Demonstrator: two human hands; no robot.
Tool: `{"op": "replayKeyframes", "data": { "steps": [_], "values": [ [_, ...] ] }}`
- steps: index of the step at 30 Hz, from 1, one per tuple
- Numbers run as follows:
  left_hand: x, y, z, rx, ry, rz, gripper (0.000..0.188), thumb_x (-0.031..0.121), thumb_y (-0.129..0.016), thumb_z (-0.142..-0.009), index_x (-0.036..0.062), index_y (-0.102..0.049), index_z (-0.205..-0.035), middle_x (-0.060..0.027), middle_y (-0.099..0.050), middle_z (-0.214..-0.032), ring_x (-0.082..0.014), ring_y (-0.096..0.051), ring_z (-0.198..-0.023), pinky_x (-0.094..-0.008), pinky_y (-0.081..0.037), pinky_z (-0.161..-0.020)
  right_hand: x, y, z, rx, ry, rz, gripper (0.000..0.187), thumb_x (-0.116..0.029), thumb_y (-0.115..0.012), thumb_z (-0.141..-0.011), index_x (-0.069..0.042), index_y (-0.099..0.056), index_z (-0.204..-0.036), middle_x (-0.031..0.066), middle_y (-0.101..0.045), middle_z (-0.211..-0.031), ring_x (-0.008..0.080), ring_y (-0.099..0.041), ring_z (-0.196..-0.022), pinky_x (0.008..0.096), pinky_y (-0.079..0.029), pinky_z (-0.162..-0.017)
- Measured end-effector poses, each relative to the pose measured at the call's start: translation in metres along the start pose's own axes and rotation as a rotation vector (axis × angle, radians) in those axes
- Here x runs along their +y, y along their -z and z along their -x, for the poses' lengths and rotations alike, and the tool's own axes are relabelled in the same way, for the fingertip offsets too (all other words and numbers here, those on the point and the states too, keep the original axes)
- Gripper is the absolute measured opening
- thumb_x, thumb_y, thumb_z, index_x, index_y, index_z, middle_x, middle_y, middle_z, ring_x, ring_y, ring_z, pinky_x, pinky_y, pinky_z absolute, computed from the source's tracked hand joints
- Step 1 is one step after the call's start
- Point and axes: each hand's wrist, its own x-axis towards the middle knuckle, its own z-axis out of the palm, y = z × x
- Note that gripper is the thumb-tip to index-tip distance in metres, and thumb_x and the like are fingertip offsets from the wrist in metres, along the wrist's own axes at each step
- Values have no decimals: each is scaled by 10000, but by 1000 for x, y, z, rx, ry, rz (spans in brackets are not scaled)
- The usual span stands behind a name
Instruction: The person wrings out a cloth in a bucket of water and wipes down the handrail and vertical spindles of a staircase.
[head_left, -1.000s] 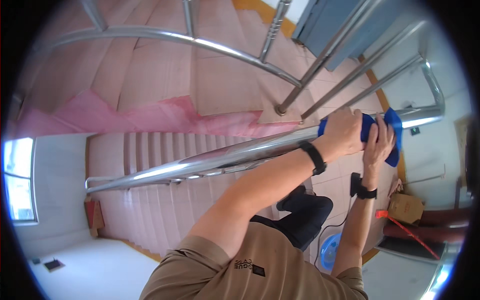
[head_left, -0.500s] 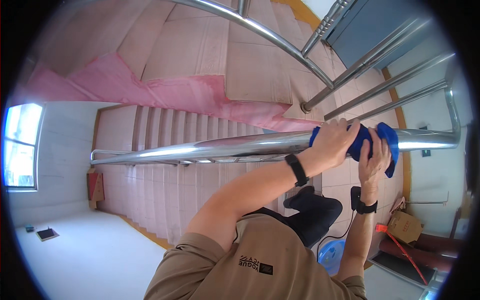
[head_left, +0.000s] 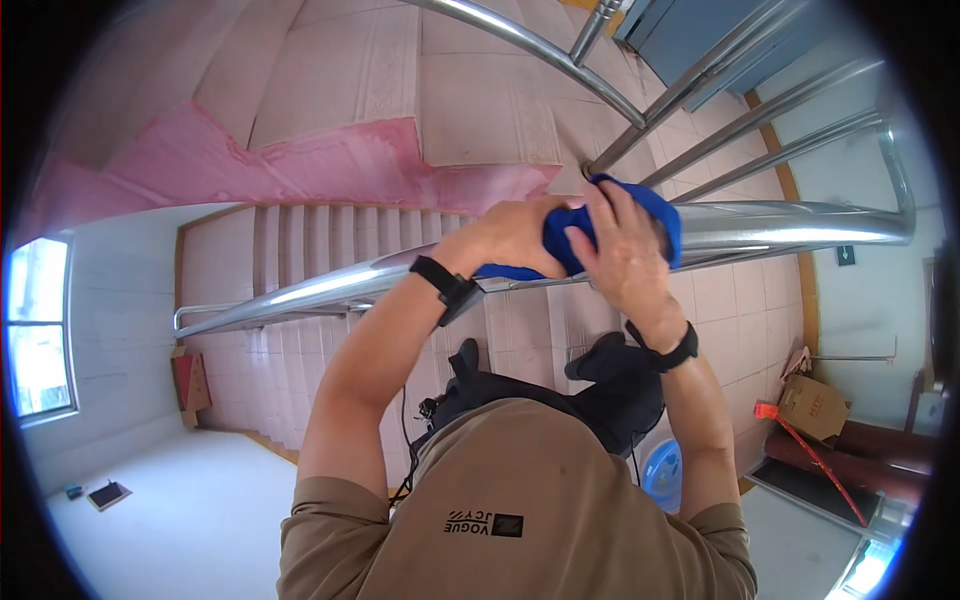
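Note:
A blue cloth (head_left: 567, 238) is wrapped over the thick steel handrail (head_left: 790, 222) in front of me. My left hand (head_left: 512, 236) is closed round the cloth and the rail, its fingers partly hidden. Just to its right, my right hand (head_left: 628, 252) grips the same cloth, pressing it onto the rail with curved fingers. Blue fabric shows between the hands, past the right hand and below the left one. Each wrist wears a black band.
Tiled stairs (head_left: 340, 245) lead down at the left, and a flight with a pink-stained side (head_left: 330, 150) rises beyond the rail. Thinner steel rails (head_left: 770, 125) stand at the far right. A blue plastic basin (head_left: 662, 475) and a cardboard box (head_left: 813, 408) lie near my right.
Both hands have slid left along the handrail with the cloth. My body has moved left too, and both feet now show below the rail.

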Motion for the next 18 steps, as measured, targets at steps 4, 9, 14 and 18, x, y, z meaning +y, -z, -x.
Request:
{"op": "replayKeyframes", "data": {
  "steps": [4, 9, 14, 18],
  "values": [
    [-59, 12, 6, -255, -10, 247, 918, 337, -882, -584, 24, -549, -1379, -168, -665, -1257, -270, -632, -1151, -344, -470, -1014, -30, -18, -11, -150, 37, -20, 620, -274, -750, -852, -97, -507, -1394, 141, -558, -1318, 370, -597, -1124, 477, -498, -906],
    [-81, 36, 33, -534, 297, 435, 879, 340, -889, -595, -6, -583, -1342, -153, -674, -1251, -243, -629, -1143, -336, -468, -1009, -56, -56, -5, -93, 97, -172, 676, -265, -770, -822, -66, -485, -1401, 220, -428, -1414, 421, -534, -1195, 480, -515, -955],
    [-65, 32, 60, -247, 204, 18, 884, 329, -857, -590, 31, -572, -1371, -203, -672, -1260, -320, -645, -1149, -368, -474, -1021, -65, -43, 14, -42, 105, -414, 701, -128, -805, -773, -42, -508, -1403, 252, -404, -1455, 437, -489, -1289, 482, -460, -1055],
    [-41, -11, 86, 223, 287, -211, 827, 275, -852, -601, 76, -558, -1348, -210, -650, -1217, -394, -616, -1133, -448, -470, -995, -30, -19, 40, 117, -42, -297, 543, -131, -789, -808, -39, -605, -1310, 219, -518, -1382, 401, -562, -1213, 452, -470, -1032]
  ]
}}
